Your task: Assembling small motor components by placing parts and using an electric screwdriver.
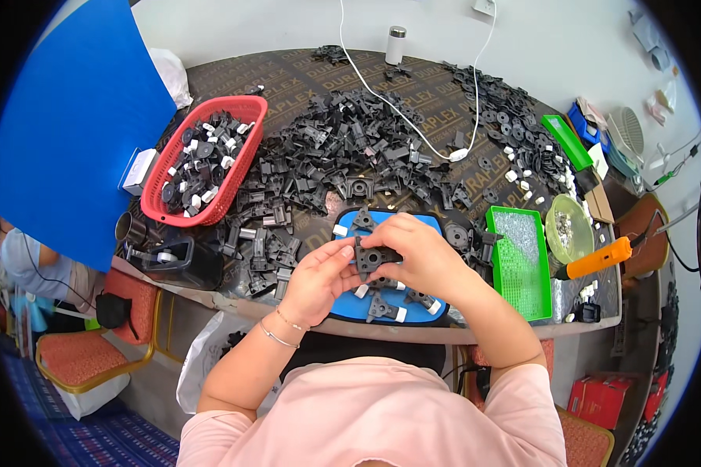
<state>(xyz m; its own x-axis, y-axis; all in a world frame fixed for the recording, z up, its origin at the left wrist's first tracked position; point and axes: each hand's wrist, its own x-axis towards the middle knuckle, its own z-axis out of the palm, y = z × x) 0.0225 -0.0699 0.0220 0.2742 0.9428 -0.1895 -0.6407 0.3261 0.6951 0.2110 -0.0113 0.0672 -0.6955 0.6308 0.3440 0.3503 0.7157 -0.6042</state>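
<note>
Both of my hands are at a blue mat [346,307] near the table's front edge. Between them is a black plastic bracket [372,259] with a round hole in its middle. My left hand [313,285] pinches its left side with closed fingers. From the right, my right hand [422,258] grips the same bracket, thumb below and fingers above. Several similar black pieces lie on the mat, among them one with a white end [382,307] and another [364,220] just beyond my fingers. My hands partly cover the mat and the pieces under them.
A large heap of black plastic parts [350,132] spreads beyond the mat. At left stand a red basket [245,159] of black and white parts and a black tape dispenser [181,265]. A green tray [543,272], yellow bowl [553,233] and orange-handled tool [600,258] are at right.
</note>
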